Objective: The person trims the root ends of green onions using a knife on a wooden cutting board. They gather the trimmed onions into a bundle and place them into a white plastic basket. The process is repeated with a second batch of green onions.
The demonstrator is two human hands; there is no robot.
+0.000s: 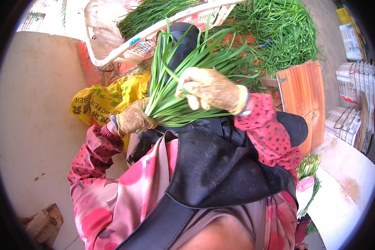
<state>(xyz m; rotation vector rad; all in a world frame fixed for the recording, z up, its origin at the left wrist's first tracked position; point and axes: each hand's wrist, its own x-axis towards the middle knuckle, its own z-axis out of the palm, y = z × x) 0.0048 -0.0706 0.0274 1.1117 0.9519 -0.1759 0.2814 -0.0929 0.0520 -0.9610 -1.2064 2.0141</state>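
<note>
My left hand (137, 117), in a soiled tan work glove, grips the pale stem ends of a bunch of long flat green leaves, likely garlic chives (172, 101). The leaves fan out up and to the right across my lap. Over the bunch is my right hand (203, 89), also gloved, its fingers curled around a single green leaf (172, 73) that sticks out to the upper left. A yellow printed plastic bag (103, 101) lies beside my left wrist. A black apron (215, 165) covers my lap.
Ahead stands a white plastic basket (112, 54) holding more chives (143, 18). A large heap of loose chives (278, 31) lies at the upper right, by an upright wooden board (303, 106). White crates (354, 78) are stacked at the far right. Part of a person (302, 229) shows at lower right.
</note>
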